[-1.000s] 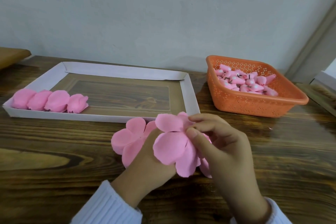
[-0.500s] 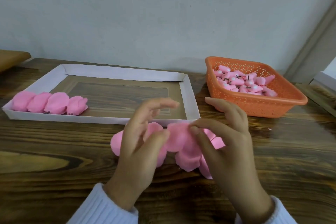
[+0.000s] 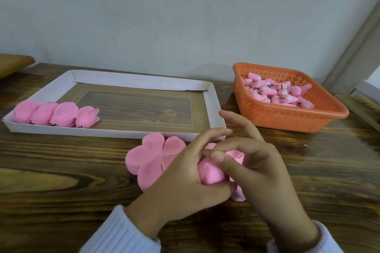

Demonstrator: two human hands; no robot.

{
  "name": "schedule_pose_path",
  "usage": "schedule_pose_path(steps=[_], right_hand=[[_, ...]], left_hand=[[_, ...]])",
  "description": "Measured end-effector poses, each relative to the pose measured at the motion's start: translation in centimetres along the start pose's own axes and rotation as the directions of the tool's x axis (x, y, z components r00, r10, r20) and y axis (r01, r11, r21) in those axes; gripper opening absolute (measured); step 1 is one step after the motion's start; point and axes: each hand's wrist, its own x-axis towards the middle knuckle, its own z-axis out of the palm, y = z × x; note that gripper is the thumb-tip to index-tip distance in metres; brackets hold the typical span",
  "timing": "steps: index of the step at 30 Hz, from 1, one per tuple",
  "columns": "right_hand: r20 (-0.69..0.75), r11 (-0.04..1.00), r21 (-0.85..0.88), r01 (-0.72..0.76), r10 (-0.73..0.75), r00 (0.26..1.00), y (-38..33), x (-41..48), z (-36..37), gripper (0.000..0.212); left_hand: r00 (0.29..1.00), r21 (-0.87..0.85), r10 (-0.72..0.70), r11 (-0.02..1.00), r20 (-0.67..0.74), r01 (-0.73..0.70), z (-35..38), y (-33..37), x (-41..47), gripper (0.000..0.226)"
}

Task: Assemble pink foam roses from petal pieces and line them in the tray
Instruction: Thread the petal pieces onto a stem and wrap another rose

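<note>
Left hand [image 3: 185,183] now curled round rose [image 3: 209,172], right hand [image 3: 265,172] pinching its top

Soft even daylight, faint sheen on the table [image 3: 308,150], wide-angle bending at edges

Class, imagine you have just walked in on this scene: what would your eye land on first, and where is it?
At the front centre, the left hand and right hand grip a half-wrapped pink rose. Four finished roses line the left end of the white tray, and an orange basket of pink buds sits back right.
</note>
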Motion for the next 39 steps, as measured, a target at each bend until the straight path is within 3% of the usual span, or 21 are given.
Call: schedule_pose_path(steps=[7, 11, 13, 15, 19, 22, 24, 28, 30, 31, 33, 34, 35, 38, 39], right_hand=[[-0.142, 0.999, -0.015, -0.040, 0.038, 0.989, 0.4, 0.2, -0.2, 0.005], [-0.174, 0.996, -0.080, -0.047, 0.033, 0.984, 0.5, 0.3, -0.5, 0.011], [-0.124, 0.988, -0.155, 0.018, -0.037, 0.992, 0.4, 0.5, -0.8, 0.006], [0.023, 0.981, -0.184, 0.068, -0.065, 0.998, 0.2, 0.5, -1.2, 0.012], [0.314, 0.975, -0.218, 0.031, 0.040, 0.949, 0.3, 0.7, -2.0, 0.025], [0.407, 0.996, -0.066, -0.068, 0.089, 0.909, 0.5, 0.7, -2.7, 0.031], [0.429, 0.991, 0.030, -0.128, 0.103, 0.898, 0.5, 0.7, -2.9, 0.029], [0.312, 0.995, -0.030, -0.098, 0.103, 0.945, 0.4, 1.0, -2.7, 0.019], [0.221, 0.985, 0.134, -0.109, 0.078, 0.972, 0.5, 1.0, -2.6, 0.016], [0.212, 0.934, 0.311, -0.173, 0.109, 0.971, 0.4, 0.9, -2.4, 0.016], [0.296, 0.662, 0.657, -0.360, 0.212, 0.931, 0.5, 0.8, -1.9, 0.034], [0.353, 0.518, 0.738, -0.432, 0.248, 0.902, 0.5, 0.7, -1.4, 0.040], [0.398, 0.440, 0.755, -0.486, 0.282, 0.873, 0.6, 0.7, -0.8, 0.038], [0.463, 0.465, 0.667, -0.581, 0.352, 0.813, 0.9, 0.2, 0.5, 0.026], [0.478, 0.481, 0.646, -0.593, 0.352, 0.805, 0.8, 0.1, 0.8, 0.026]], left_hand=[[0.994, -0.033, -0.105, 0.994, -0.022, 0.105, 0.2, -0.2, 0.1, 0.064], [0.996, 0.042, -0.078, 0.996, -0.053, 0.080, -0.2, 0.0, 0.0, 0.064], [0.995, 0.060, -0.093, 0.994, -0.045, 0.096, -0.3, -0.2, 0.1, 0.059], [0.990, 0.077, -0.136, 0.987, -0.032, 0.139, -0.3, -0.6, 0.1, 0.061], [0.986, 0.121, -0.164, 0.980, 0.023, 0.161, -0.2, -0.8, 0.1, 0.074], [0.982, 0.128, -0.186, 0.975, 0.043, 0.179, -0.5, -0.9, -0.1, 0.079], [0.983, 0.128, -0.180, 0.976, 0.039, 0.174, -0.6, -1.0, -0.1, 0.082], [0.985, 0.083, -0.167, 0.983, 0.039, 0.163, -0.7, -0.6, -0.2, 0.088], [0.989, 0.010, -0.150, 0.989, 0.005, 0.150, -0.9, -0.5, -0.2, 0.091], [0.989, -0.027, -0.144, 0.989, -0.016, 0.144, -1.1, -0.5, -0.2, 0.093], [0.988, -0.081, -0.152, 0.985, -0.021, 0.150, -1.5, -0.4, 0.0, 0.099], [0.987, -0.077, -0.159, 0.984, -0.008, 0.158, -1.7, -0.3, 0.0, 0.102], [0.986, -0.060, -0.161, 0.985, 0.037, 0.163, -1.6, 0.0, 0.0, 0.098], [0.977, -0.054, -0.191, 0.979, 0.095, 0.197, -1.1, 0.3, -0.4, 0.047], [0.980, -0.069, -0.192, 0.978, 0.053, 0.195, -1.0, 0.3, -0.5, 0.049]])
